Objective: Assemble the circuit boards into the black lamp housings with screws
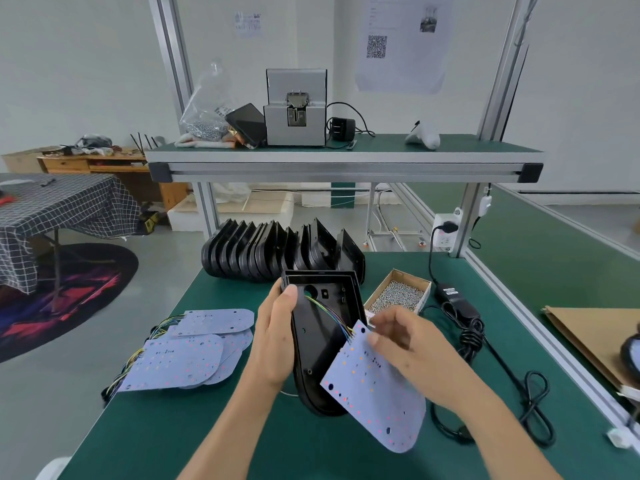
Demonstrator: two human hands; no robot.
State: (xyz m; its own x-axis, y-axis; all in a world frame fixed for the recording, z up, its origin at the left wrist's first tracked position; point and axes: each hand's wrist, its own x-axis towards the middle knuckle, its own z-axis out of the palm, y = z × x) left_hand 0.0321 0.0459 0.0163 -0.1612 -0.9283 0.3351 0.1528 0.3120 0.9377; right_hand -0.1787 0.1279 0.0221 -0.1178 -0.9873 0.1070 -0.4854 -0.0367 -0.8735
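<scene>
My left hand (275, 337) grips a black lamp housing (322, 323) by its left wall, thumb on the rim, its open side facing me. My right hand (401, 341) pinches the upper edge of a pale blue circuit board (374, 389), which hangs tilted to the right of the housing. Coloured wires (329, 311) run from the board's top corner into the housing toward its round hole. A stack of more circuit boards (187, 351) with wire bundles lies to the left. A row of black housings (277, 252) stands on edge behind. A cardboard box of screws (398, 294) sits to the right.
A black power adapter (457, 299) and coiled cable (533, 407) lie at the right. The green bench top (166, 427) ends at an aluminium rail (540, 327). An upper shelf (346, 157) carries a grey screw feeder (296, 109), a bag of screws and a white tool.
</scene>
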